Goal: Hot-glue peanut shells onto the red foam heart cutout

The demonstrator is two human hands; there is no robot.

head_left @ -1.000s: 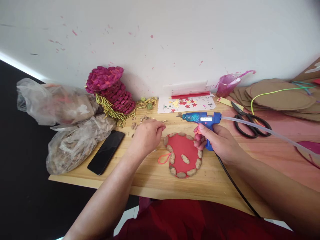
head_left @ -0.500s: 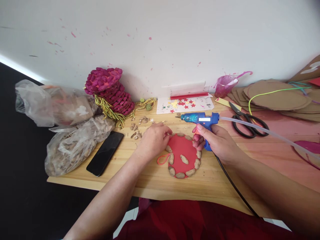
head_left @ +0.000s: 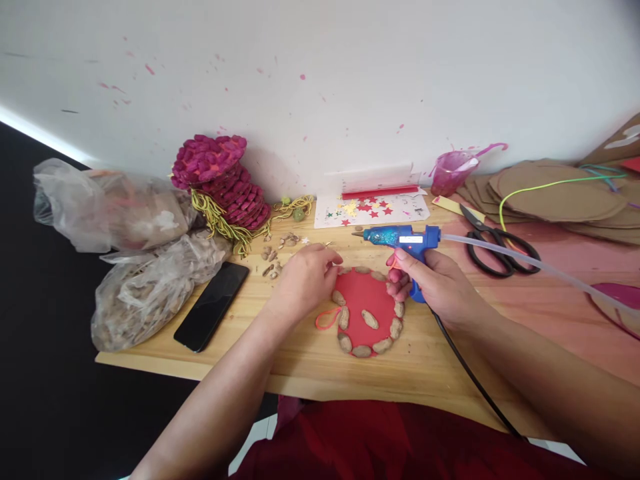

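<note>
A red disc [head_left: 360, 300] lies on the wooden table, with unshelled peanuts set along its rim. One loose peanut [head_left: 370, 319] rests on the disc's inner face. My left hand [head_left: 309, 277] is bent over the upper left rim, its fingers closed at a peanut [head_left: 343, 271] that they partly cover. In my right hand [head_left: 433, 283] is a blue hot glue gun [head_left: 395, 237], held above the disc's right side with its nozzle pointing left. Something orange shows by the right fingertips. An orange cord loop [head_left: 327, 319] sticks out from the disc's left edge.
Left are a phone [head_left: 211, 307], a plastic bag of peanuts [head_left: 150, 297] and stacked magenta pieces [head_left: 225, 180]. Paper stars lie on a white sheet [head_left: 325, 212] at the back. Black scissors [head_left: 493, 247], a pink cup [head_left: 450, 175] and cardboard discs [head_left: 555, 190] are right. A power cord [head_left: 465, 367] hangs from the gun.
The whole view has shifted very slightly. Both hands, the glue gun and the disc keep the same positions relative to each other.
</note>
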